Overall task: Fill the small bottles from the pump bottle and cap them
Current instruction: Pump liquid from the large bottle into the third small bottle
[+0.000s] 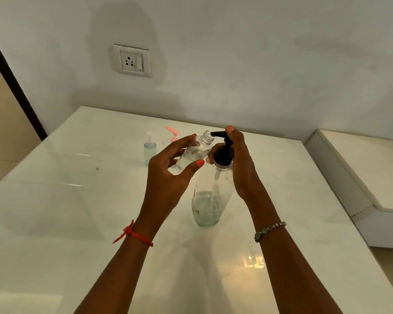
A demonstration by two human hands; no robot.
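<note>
White glossy table (55, 200) fills most of the view, running from the near edge to the far wall. Largest of the things on it is the pump bottle (210, 200), upright near the middle, clear plastic, with liquid filling only its lower part. It looks light and thin-walled, so a hard push on top could tip it or make it skid on the slick surface. The safest hold is probably at the stiff neck, under the black pump head (224, 152). The right hand (241, 164) is there: its fingers curl round the collar from the right, its thumb lies on top of the plunger, and the wrist is raised above the bottle.

Smaller is the open small bottle (195, 152), lifted off the table and tilted, its threaded mouth right at the tip of the black spout (217, 133). It seems rigid, light and smooth, likely slippery if wetted, and is best held by the body so the neck stays free. The left hand (166, 177) does so, with the thumb across the near side and the fingers wrapped behind.

To the far left stands a second small bottle (150, 149), apparently already topped. Just right of it lies a pink pump top (173, 133), presumably for the bottle in hand.
</note>
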